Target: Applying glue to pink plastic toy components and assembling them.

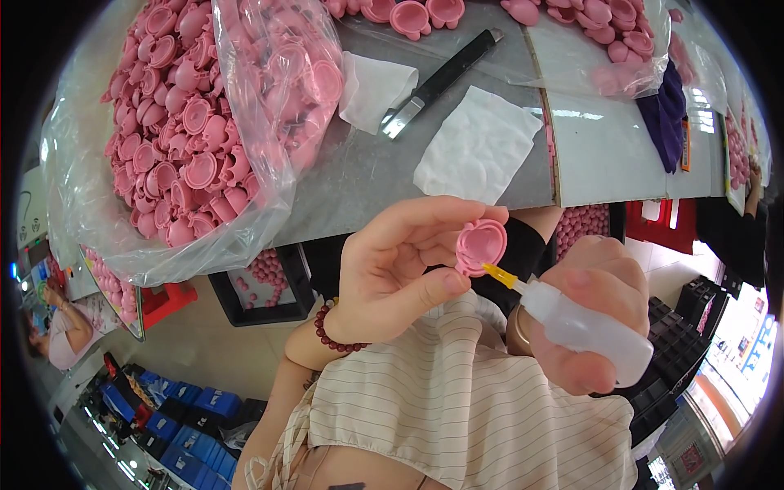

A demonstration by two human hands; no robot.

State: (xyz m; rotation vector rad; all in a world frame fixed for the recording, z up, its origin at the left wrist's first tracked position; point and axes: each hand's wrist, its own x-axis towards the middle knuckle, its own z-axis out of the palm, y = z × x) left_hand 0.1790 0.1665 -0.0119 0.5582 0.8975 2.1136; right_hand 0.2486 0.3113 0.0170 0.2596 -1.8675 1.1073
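Note:
Between the thumb and fingers of my left hand point(392, 273) is a small pink plastic half-shell point(483, 242), its hollow side facing me. A white squeeze bottle point(584, 327) with a yellow needle tip lies in the grip of my right hand point(600, 294). The yellow tip meets or nearly meets the lower rim of the half-shell; whether any liquid comes out cannot be made out. Both hands are in front of the table's near edge, above my lap.
A clear plastic bag point(184, 139) heaped with pink shells fills the table's left side. White cloths point(478, 147) and a black-handled cutter knife point(441, 82) lie mid-table. More pink shells point(612, 24) sit at the far right beside a purple cloth point(663, 114). Dark crates point(265, 282) stand below.

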